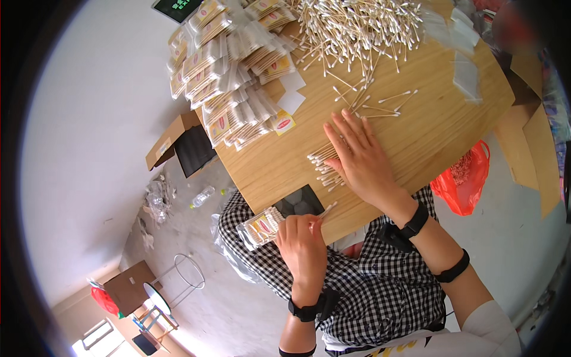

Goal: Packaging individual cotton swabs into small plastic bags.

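Note:
My left hand (302, 247) is curled at the table's near edge, its fingers closed around one end of a clear bag of cotton swabs (262, 228) with a yellow and white label. A few loose cotton swabs (328, 210) stick out beside its thumb; whether they are gripped is hard to see. Under it lies a dark flat pad (300, 201). Palm down, my right hand (364, 159) rests with fingers stretched out on a row of cotton swabs (324, 168), whose white tips show left of the hand. The palm hides the rest of that row.
Filled swab bags (220, 77) are stacked at the far left of the wooden table (440, 128). A big heap of loose cotton swabs (363, 27) lies at the back, with strays in front. Empty clear bags (467, 77) lie at the far right. A red plastic bag (467, 184) hangs beside the table.

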The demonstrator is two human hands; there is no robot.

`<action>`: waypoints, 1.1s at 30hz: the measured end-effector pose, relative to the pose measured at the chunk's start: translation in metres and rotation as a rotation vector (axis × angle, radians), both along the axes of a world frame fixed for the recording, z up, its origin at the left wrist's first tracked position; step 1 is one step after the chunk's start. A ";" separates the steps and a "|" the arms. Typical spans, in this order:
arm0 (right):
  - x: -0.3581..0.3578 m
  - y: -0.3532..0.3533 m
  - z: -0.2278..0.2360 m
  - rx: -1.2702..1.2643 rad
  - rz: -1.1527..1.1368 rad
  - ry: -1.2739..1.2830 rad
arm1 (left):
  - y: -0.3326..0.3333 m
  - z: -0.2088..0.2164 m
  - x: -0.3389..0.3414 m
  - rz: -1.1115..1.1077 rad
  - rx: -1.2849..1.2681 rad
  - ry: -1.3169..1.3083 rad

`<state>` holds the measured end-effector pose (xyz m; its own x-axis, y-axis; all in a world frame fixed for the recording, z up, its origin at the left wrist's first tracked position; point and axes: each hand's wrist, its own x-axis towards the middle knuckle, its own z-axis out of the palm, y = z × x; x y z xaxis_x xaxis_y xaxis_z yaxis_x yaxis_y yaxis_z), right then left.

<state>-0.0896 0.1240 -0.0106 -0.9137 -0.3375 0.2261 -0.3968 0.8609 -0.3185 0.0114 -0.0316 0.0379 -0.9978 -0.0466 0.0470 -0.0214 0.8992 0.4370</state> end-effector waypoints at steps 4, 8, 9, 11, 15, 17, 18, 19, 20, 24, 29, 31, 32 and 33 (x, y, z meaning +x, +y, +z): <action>0.001 0.000 0.003 -0.146 0.008 -0.013 | 0.024 -0.003 -0.009 -0.065 0.057 0.013; 0.008 0.023 0.009 -0.705 -0.096 0.007 | 0.045 -0.011 -0.043 -0.132 0.135 0.102; 0.011 0.029 0.009 -0.753 -0.140 0.016 | 0.047 -0.011 -0.049 -0.133 0.179 0.139; 0.019 0.040 0.004 -0.760 -0.183 0.026 | 0.042 -0.006 -0.056 -0.113 0.191 0.128; 0.022 0.049 -0.003 -0.977 -0.275 -0.004 | 0.030 0.000 -0.065 -0.128 0.172 0.065; 0.022 0.046 0.001 -0.927 -0.262 -0.023 | 0.025 0.000 -0.068 -0.167 0.177 0.027; 0.022 0.045 0.000 -0.928 -0.264 -0.022 | 0.023 0.000 -0.069 -0.183 0.171 0.014; 0.022 0.045 -0.001 -0.932 -0.263 -0.024 | 0.022 0.000 -0.070 -0.185 0.171 0.014; 0.022 0.045 -0.002 -0.936 -0.262 -0.027 | 0.021 -0.001 -0.071 -0.201 0.168 0.004; 0.021 0.045 0.000 -0.893 -0.256 -0.037 | 0.023 -0.001 -0.076 -0.250 0.140 0.023; 0.021 0.044 -0.001 -0.888 -0.262 -0.041 | 0.021 -0.002 -0.078 -0.277 0.138 0.014; 0.021 0.043 0.000 -0.878 -0.264 -0.041 | 0.020 -0.003 -0.078 -0.282 0.136 0.016; 0.021 0.043 0.000 -0.869 -0.266 -0.040 | 0.020 -0.002 -0.079 -0.292 0.128 0.006; 0.021 0.043 0.000 -0.869 -0.265 -0.041 | 0.021 -0.002 -0.079 -0.303 0.120 -0.004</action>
